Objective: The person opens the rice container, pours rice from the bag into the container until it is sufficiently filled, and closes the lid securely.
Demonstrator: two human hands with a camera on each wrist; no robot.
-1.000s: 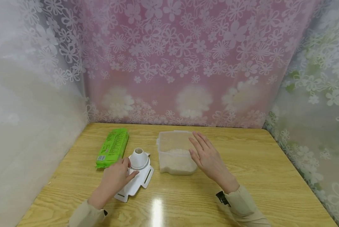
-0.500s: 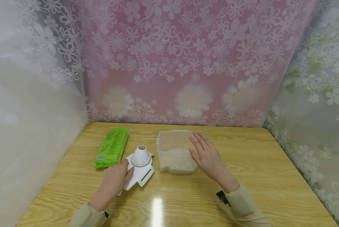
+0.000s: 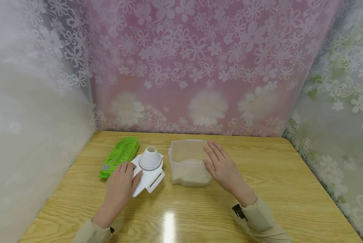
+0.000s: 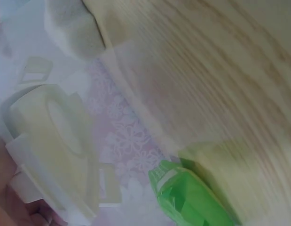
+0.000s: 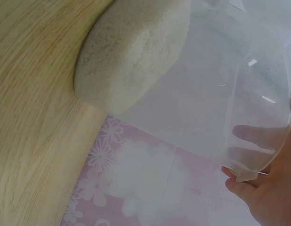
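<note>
In the head view, my left hand (image 3: pixel 119 185) grips the near left side of a white lid (image 3: pixel 148 179) with flap latches and a cone-shaped spout (image 3: pixel 151 158). The lid appears raised off the table, spout upward; the left wrist view shows the lid (image 4: pixel 51 136) from another side, fingers partly hidden beneath. To its right stands a clear plastic container (image 3: pixel 185 152), partly filled with white grains (image 5: pixel 136 52) that look like rice. My right hand (image 3: pixel 225 170) rests against the container's right rim with its fingers fairly straight. Some fingers (image 5: pixel 258 135) show through the clear wall.
A green plastic-wrapped pack (image 3: pixel 123 152) lies at the table's back left, close behind my left hand. The wooden table (image 3: pixel 275 175) extends to the right of the container. Flowered curtains (image 3: pixel 187 67) hang at the back and along both sides.
My left hand has lifted the lid and moved it slightly away from me, turning it a little. The right hand and the container have stayed in place.
</note>
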